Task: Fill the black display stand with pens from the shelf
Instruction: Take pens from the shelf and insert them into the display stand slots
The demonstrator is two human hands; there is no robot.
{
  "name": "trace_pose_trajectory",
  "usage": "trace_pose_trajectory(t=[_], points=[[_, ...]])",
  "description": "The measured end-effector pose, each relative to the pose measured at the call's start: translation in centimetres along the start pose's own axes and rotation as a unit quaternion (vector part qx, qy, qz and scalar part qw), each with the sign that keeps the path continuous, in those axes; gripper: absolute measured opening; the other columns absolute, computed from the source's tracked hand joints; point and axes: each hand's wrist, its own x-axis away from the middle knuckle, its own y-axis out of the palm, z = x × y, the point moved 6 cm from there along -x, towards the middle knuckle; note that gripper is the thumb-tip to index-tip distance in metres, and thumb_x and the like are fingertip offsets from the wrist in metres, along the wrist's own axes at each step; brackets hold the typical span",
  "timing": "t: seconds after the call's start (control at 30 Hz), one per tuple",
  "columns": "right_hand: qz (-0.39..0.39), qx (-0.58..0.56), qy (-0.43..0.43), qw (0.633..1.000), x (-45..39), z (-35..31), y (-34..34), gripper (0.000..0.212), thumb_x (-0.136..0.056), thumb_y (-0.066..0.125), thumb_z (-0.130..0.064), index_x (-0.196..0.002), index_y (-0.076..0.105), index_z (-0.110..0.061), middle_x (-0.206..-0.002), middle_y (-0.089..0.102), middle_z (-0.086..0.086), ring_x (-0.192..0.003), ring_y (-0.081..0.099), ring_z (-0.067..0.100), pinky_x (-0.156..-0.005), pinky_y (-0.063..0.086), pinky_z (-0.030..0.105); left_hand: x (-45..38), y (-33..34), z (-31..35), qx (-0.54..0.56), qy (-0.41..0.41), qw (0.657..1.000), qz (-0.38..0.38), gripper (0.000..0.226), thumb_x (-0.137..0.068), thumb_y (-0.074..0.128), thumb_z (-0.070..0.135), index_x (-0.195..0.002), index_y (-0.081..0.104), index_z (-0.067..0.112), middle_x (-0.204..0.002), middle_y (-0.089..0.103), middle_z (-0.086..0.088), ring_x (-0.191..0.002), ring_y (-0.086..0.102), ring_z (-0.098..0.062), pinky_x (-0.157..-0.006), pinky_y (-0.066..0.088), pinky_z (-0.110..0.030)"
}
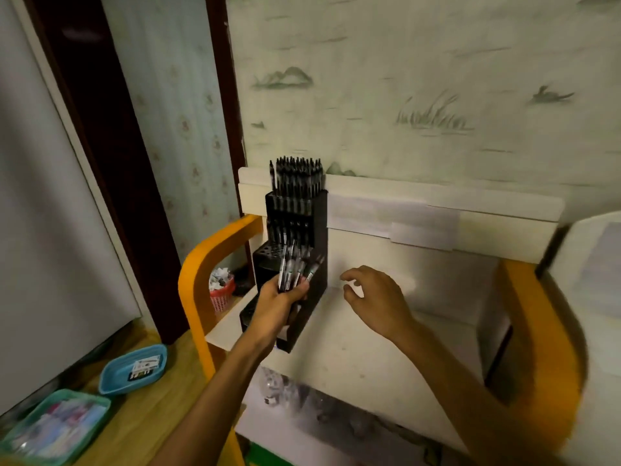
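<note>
A tall black stepped display stand (318, 237) stands at the left end of the white shelf (369, 338). Its top tiers are packed with upright black pens (297, 179); the lower tiers show open holes. My left hand (282, 299) grips a bundle of several pens (293, 269) right in front of the stand's lower tiers, tips pointing up. My right hand (373, 297) hovers just right of the stand above the shelf, fingers loosely curled and holding nothing.
The shelf has orange side frames (198, 280) and a white back board (403, 203). A red mesh basket (221, 290) sits behind the left frame. A blue tray (134, 368) and a green tray (57, 428) lie on the wooden surface at lower left. Clutter fills the lower shelf.
</note>
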Motion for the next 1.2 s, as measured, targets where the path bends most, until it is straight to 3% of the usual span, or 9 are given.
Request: trace_pose_trajectory(t=[0.1, 0.2, 0.27, 0.4, 0.53, 0.77, 0.87, 1.0, 1.2], points=[[0.009, 0.005, 0.004, 1.000, -3.2, -1.4, 2.4, 0.024, -0.095, 0.062, -0.029, -0.118, 0.068, -0.026, -0.117, 0.069, -0.005, -0.099, 0.065, 0.012, -0.077, 0.035, 0.006, -3.6, -3.0, 0.0, -0.009, 0.000, 1.000, -0.009, 0.011, -0.094, 0.066, 0.017, -0.102, 0.063, 0.009, -0.069, 0.057, -0.004, -0.050, 0.046, -0.010, -0.043, 0.036, -0.020], [0.014, 0.004, 0.007, 1.000, -6.1, -2.5, 4.0, 0.024, -0.096, 0.060, -0.029, -0.119, 0.067, -0.023, -0.118, 0.068, -0.003, -0.101, 0.063, 0.014, -0.087, 0.047, 0.020, -6.4, -5.5, 0.5, -0.011, 0.014, 1.000, -0.006, 0.015, -0.091, 0.070, 0.014, -0.103, 0.066, 0.008, -0.071, 0.062, -0.003, -0.059, 0.051, -0.016, -0.050, 0.040, -0.022], [0.016, 0.009, 0.005, 1.000, -7.4, -3.4, 4.6, 0.024, -0.097, 0.059, -0.027, -0.118, 0.068, -0.020, -0.116, 0.069, 0.001, -0.100, 0.063, 0.017, -0.089, 0.051, 0.026, -7.7, -6.7, 0.7, -0.004, 0.024, 1.000, -0.010, 0.013, -0.090, 0.070, 0.012, -0.101, 0.065, 0.007, -0.062, 0.059, 0.004, -0.051, 0.048, -0.011, -0.044, 0.037, -0.019], [0.018, 0.024, -0.004, 1.000, -9.3, -4.7, 5.7, 0.021, -0.096, 0.060, -0.023, -0.114, 0.069, -0.017, -0.110, 0.069, 0.004, -0.096, 0.063, 0.019, -0.085, 0.049, 0.027, -10.2, -8.4, 1.0, 0.014, 0.040, 0.999, -0.020, 0.012, -0.088, 0.072, 0.009, -0.097, 0.065, 0.010, -0.056, 0.053, 0.006, -0.046, 0.044, -0.007, -0.043, 0.035, -0.018], [0.038, 0.028, 0.013, 0.999, -10.9, -5.1, 6.4, 0.018, -0.095, 0.061, -0.024, -0.110, 0.070, -0.019, -0.105, 0.069, 0.002, -0.091, 0.061, 0.015, -0.078, 0.046, 0.022, -13.3, -9.6, 0.6, 0.028, 0.044, 0.998, -0.024, 0.018, -0.082, 0.076, 0.000, -0.095, 0.066, 0.008, -0.058, 0.061, 0.013, -0.049, 0.056, 0.001, -0.049, 0.044, -0.009], [0.094, -0.010, 0.075, 0.993, -13.2, -6.7, 7.5, 0.019, -0.093, 0.063, -0.027, -0.108, 0.072, -0.020, -0.103, 0.071, -0.002, -0.093, 0.063, 0.012, -0.084, 0.053, 0.031, -17.3, -11.0, -0.9, 0.028, 0.055, 0.996, -0.071, 0.024, -0.073, 0.084, 0.004, -0.086, 0.069, 0.018, -0.072, 0.070, 0.006, -0.077, 0.071, -0.013, -0.075, 0.055, -0.032], [0.120, -0.061, 0.100, 0.986, -14.4, -7.5, 7.8, 0.017, -0.093, 0.066, -0.026, -0.104, 0.074, -0.017, -0.099, 0.073, -0.001, -0.088, 0.066, 0.010, -0.081, 0.053, 0.025, -18.8, -11.4, -1.0, 0.011, 0.073, 0.993, -0.097, 0.026, -0.073, 0.086, 0.009, -0.079, 0.069, 0.027, -0.076, 0.071, 0.005, -0.079, 0.070, -0.013, -0.075, 0.055, -0.033], [0.130, -0.144, 0.157, 0.968, -15.4, -7.7, 8.4, 0.018, -0.091, 0.068, -0.033, -0.099, 0.077, -0.020, -0.092, 0.074, -0.009, -0.080, 0.067, -0.001, -0.070, 0.047, 0.008, -20.3, -11.5, -1.7, -0.008, 0.072, 0.988, -0.139, 0.023, -0.074, 0.086, 0.013, -0.089, 0.068, 0.017, -0.085, 0.073, 0.003, -0.087, 0.071, -0.015, -0.086, 0.058, -0.042], [0.145, -0.289, 0.223, 0.920, -16.2, -7.7, 9.9, 0.021, -0.092, 0.068, -0.031, -0.092, 0.077, -0.013, -0.085, 0.077, 0.000, -0.080, 0.072, 0.014, -0.076, 0.058, 0.024, -21.5, -11.2, -2.3, -0.016, 0.092, 0.980, -0.175, 0.038, -0.069, 0.089, 0.024, -0.101, 0.068, 0.033, -0.099, 0.074, 0.015, -0.093, 0.069, -0.003, -0.074, 0.056, -0.016]])
